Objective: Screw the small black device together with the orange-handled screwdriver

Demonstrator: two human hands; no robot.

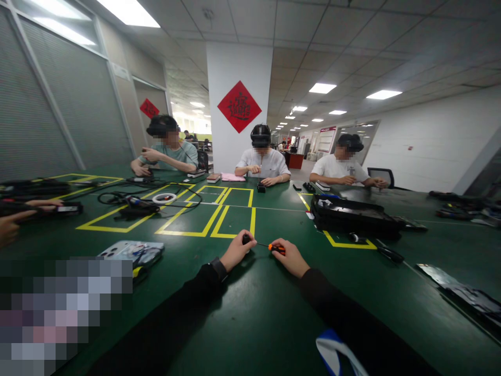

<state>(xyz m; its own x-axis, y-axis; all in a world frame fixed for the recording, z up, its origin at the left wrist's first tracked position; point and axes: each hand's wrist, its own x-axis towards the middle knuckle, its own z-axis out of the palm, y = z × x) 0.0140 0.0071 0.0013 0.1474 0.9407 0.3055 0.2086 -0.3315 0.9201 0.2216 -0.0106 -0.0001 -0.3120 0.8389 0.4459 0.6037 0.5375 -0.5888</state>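
Note:
Low over the green table, my right hand is closed around the orange-and-black handle of a screwdriver. Its thin shaft points left, toward my other hand. My left hand, with a dark band at the wrist, is closed on a small black part whose kind I cannot make out. The shaft's tip reaches the fingers of my left hand; whether it touches the black part is hidden.
A black open case stands to the right, with a black-handled tool near it. Cables and a white ring lie left, beyond a plastic bag. Three people sit across the table; another person's hands show at far left.

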